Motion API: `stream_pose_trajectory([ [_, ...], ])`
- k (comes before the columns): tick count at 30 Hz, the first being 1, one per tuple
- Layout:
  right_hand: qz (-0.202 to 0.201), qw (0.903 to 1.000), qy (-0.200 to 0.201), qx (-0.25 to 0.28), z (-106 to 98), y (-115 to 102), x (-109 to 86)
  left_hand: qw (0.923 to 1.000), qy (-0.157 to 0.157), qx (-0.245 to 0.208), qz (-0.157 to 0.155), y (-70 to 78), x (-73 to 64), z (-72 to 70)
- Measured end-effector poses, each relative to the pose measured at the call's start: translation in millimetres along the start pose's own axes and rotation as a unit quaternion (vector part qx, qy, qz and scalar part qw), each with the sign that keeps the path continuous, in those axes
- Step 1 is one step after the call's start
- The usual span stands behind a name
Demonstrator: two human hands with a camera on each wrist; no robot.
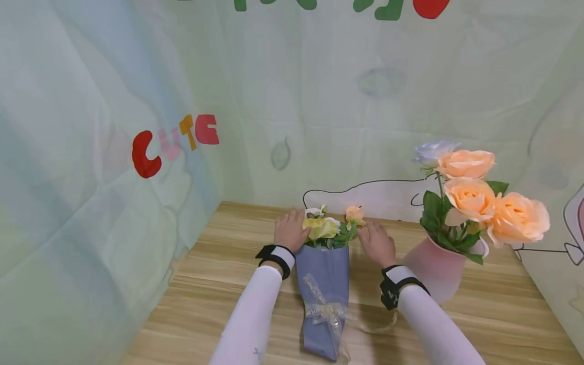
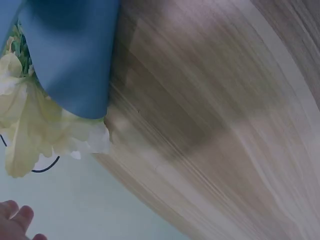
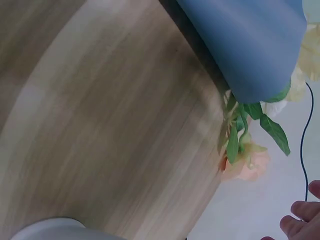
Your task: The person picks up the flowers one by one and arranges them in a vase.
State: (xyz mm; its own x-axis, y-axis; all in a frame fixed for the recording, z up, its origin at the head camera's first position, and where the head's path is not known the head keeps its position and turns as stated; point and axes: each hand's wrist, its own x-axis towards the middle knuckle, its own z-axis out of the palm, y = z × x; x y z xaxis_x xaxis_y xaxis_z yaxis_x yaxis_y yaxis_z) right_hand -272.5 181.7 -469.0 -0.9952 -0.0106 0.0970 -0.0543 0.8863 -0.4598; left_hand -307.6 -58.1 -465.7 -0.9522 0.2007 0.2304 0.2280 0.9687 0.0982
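Note:
A bouquet wrapped in blue paper [image 1: 325, 276] lies on the table, tied with a pale ribbon bow [image 1: 326, 310]. Yellow flowers [image 1: 321, 228], white blooms and green leaves [image 1: 348, 234] emerge from its far end, with a small peach rose [image 1: 354, 215] at the right. Beside the yellow flowers is my left hand [image 1: 290, 230], fingers extended and thumb side toward the petals. My right hand [image 1: 376, 244] lies near the leaves and peach rose, its fingers pointing away from me. In the wrist views only the fingertips show, apart from the blooms.
To the right stands a pink vase [image 1: 435, 268] with large peach roses [image 1: 470, 197] and a pale blue flower [image 1: 435, 152], close to my right wrist. A ribbon tail [image 1: 376, 330] trails across the wooden table [image 1: 205, 304]. A printed cloth backdrop [image 1: 274, 101] rises behind.

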Motion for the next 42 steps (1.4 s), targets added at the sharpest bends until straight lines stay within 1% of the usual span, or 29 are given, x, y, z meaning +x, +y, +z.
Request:
stream_pose_trajectory([
  [3, -0.005, 0.9998, 0.014, 0.010, 2.7, -0.3, -2.8, 0.9992, 0.036, 0.002, 0.017, -0.1, -2.2, 4.1],
  [6, -0.023, 0.9989, 0.032, 0.024, 5.9, -0.4, -5.5, 0.9969, 0.071, -0.002, 0.035, 0.4, -5.1, 7.7],
  [10, -0.052, 0.9968, 0.050, 0.034, 11.6, 0.1, -9.6, 0.9939, 0.097, -0.008, 0.052, 1.4, -9.6, 12.5],
  [14, -0.063, 0.9960, 0.050, 0.040, 16.7, -1.3, -14.5, 0.9925, 0.107, -0.010, 0.059, 1.6, -14.1, 18.1],
  [18, -0.073, 0.9949, 0.054, 0.045, 20.0, -4.5, -20.0, 0.9925, 0.104, -0.021, 0.062, 1.2, -17.8, 22.0],
  [24, -0.090, 0.9931, 0.067, 0.034, 23.9, -8.7, -27.8, 0.9921, 0.095, -0.045, 0.069, 1.2, -24.2, 23.3],
  [27, -0.091, 0.9934, 0.064, 0.031, 26.5, -10.3, -32.3, 0.9914, 0.098, -0.045, 0.074, 0.8, -28.1, 24.7],
  [31, -0.102, 0.9915, 0.075, 0.032, 31.4, -10.7, -36.7, 0.9879, 0.120, -0.046, 0.087, 0.6, -32.4, 25.1],
  [36, -0.128, 0.9862, 0.103, 0.022, 37.2, -10.4, -41.0, 0.9846, 0.135, -0.060, 0.094, 0.1, -37.1, 25.7],
  [38, -0.131, 0.9860, 0.101, 0.023, 38.4, -11.1, -42.8, 0.9827, 0.146, -0.063, 0.096, -0.4, -39.2, 27.5],
  [39, -0.129, 0.9867, 0.096, 0.024, 38.5, -11.8, -43.9, 0.9808, 0.156, -0.064, 0.098, -0.5, -40.1, 28.5],
  [42, -0.122, 0.9897, 0.069, 0.028, 39.1, -13.6, -47.2, 0.9717, 0.196, -0.073, 0.110, -1.0, -43.3, 32.3],
])
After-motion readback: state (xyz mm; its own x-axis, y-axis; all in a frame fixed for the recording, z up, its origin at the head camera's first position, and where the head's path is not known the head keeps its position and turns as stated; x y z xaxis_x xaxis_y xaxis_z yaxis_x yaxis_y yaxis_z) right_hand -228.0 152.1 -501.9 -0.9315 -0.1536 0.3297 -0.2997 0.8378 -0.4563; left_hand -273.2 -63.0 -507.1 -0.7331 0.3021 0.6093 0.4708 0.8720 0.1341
